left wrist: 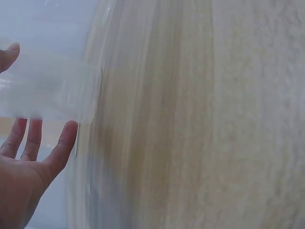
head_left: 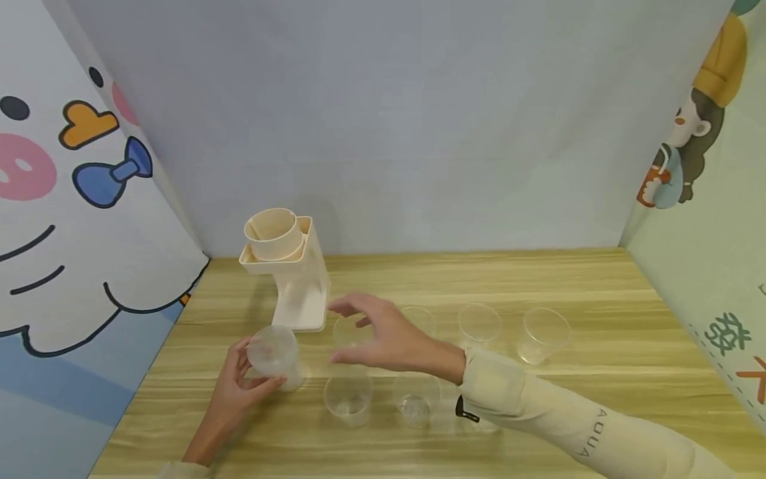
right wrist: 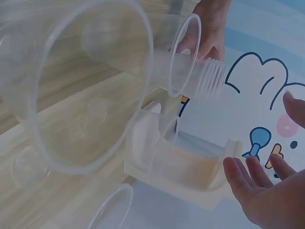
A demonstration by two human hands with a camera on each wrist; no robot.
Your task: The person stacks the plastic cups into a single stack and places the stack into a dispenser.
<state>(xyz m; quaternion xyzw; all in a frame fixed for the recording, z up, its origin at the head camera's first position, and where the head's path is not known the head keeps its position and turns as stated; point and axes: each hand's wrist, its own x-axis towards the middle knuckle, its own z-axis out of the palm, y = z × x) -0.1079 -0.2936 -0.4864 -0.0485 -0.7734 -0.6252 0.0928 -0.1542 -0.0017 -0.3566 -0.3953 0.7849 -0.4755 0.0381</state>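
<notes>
My left hand (head_left: 236, 386) grips a stack of clear plastic cups (head_left: 281, 366) at the left of the table, thumb on one side and fingers on the other. In the right wrist view, several nested rims show at the mouth of the stack (right wrist: 209, 78). My right hand (head_left: 383, 336) hovers to the right of the stack with thumb and fingers spread apart, holding nothing. Behind and below it, a single clear cup (head_left: 344, 329) is partly hidden. Another clear cup (head_left: 348, 399) stands nearer the front edge.
A cream plastic stand (head_left: 302, 299) with a round tube (head_left: 274, 234) on top is at the back left. More clear cups stand in two rows to the right, including one at the far end (head_left: 543, 336). Printed cloth walls enclose the wooden table (head_left: 586, 406).
</notes>
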